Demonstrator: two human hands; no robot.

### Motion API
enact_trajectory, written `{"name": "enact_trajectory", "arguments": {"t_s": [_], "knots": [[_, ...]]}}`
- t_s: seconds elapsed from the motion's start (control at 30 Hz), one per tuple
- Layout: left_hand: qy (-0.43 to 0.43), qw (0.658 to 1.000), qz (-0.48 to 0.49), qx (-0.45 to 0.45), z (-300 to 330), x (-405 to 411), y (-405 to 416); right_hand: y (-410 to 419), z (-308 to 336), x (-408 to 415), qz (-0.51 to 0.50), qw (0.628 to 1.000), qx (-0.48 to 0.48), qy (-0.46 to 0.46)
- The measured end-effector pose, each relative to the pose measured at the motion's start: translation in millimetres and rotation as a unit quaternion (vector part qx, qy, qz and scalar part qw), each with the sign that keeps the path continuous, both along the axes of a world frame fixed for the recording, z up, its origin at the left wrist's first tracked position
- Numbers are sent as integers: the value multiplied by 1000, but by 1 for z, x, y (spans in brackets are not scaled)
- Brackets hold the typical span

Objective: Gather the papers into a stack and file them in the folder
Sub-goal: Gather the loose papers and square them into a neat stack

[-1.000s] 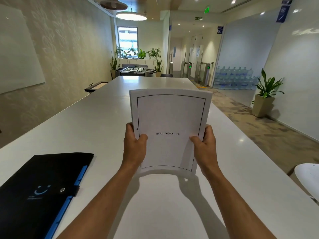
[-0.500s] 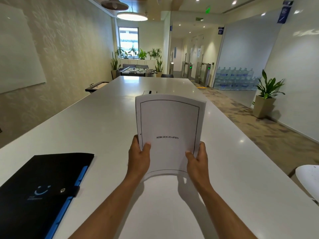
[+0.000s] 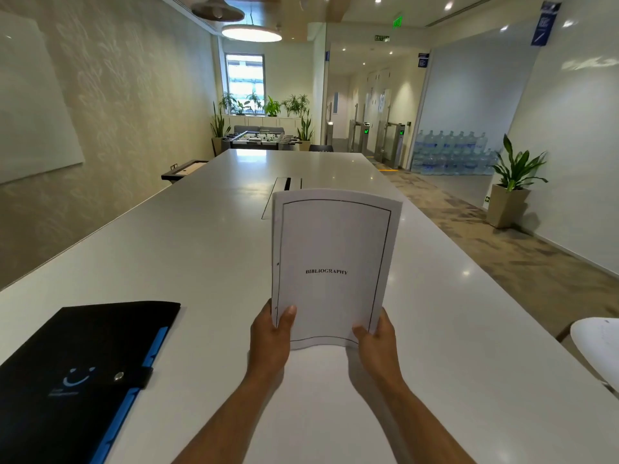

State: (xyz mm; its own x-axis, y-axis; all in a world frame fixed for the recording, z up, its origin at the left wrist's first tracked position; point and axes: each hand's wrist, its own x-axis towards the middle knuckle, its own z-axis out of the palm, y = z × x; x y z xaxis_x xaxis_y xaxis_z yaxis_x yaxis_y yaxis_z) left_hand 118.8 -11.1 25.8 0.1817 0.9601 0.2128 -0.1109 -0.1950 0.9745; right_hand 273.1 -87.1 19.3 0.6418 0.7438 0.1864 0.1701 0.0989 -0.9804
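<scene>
A long white table (image 3: pixel 174 249) runs away down the room, glossy and catching the ceiling lights. Take that table as the anchor. On its near left corner lies the black folder (image 3: pixel 83 363), flat, closed, with a blue edge along its right side and a strap with a metal snap (image 3: pixel 118 375) fastened across that edge. A pale smile mark sits on the cover just left of the snap.

Above the table's near middle, the stack of papers (image 3: pixel 335 262) is standing upright, lower edge down close to the tabletop; whether it actually touches, I cannot tell. The top sheet faces the person, a thin black border around it and the word BIBLIOGRAPHY printed at its centre. The stack bows a little, its top corners curving back.

Both hands are on it. The left hand (image 3: pixel 269 339) is closed on the lower left edge of the papers, thumb lying across the front sheet. The right hand (image 3: pixel 376 344) is closed on the lower right corner, thumb on the front, fingers hidden behind. The folder sits well apart from the papers, off to the left of the left forearm.

In the table's surface beyond the papers, a slim cable hatch (image 3: pixel 288 184) shows just above the stack's top edge.
</scene>
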Motion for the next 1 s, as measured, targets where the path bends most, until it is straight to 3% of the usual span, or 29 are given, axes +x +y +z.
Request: {"name": "enact_trajectory", "arguments": {"t_s": [0.13,0.27,0.37,0.43,0.57,0.67,0.77,0.9,1.0], "knots": [[2,1000,2,8,10,1,2,1,5,4,-34,996,11,77],[-44,999,17,-16,19,11,-5,2,7,1,-112,955,50,270],[-94,994,7,-48,22,23,-14,4,6,-12,-43,901,118,415],[-115,991,-5,-69,21,30,-19,5,10,-19,33,880,161,446],[-115,988,-34,-95,16,30,-23,8,26,-13,1,898,174,405],[-97,989,-64,-96,18,18,-13,4,34,-1,-40,942,143,299],[-99,991,39,-83,33,-4,11,-2,41,16,-73,969,100,213],[77,983,162,39,51,-41,47,-10,51,40,-57,983,69,158],[124,984,99,79,63,-53,60,-13,58,50,-30,993,38,106]]}}
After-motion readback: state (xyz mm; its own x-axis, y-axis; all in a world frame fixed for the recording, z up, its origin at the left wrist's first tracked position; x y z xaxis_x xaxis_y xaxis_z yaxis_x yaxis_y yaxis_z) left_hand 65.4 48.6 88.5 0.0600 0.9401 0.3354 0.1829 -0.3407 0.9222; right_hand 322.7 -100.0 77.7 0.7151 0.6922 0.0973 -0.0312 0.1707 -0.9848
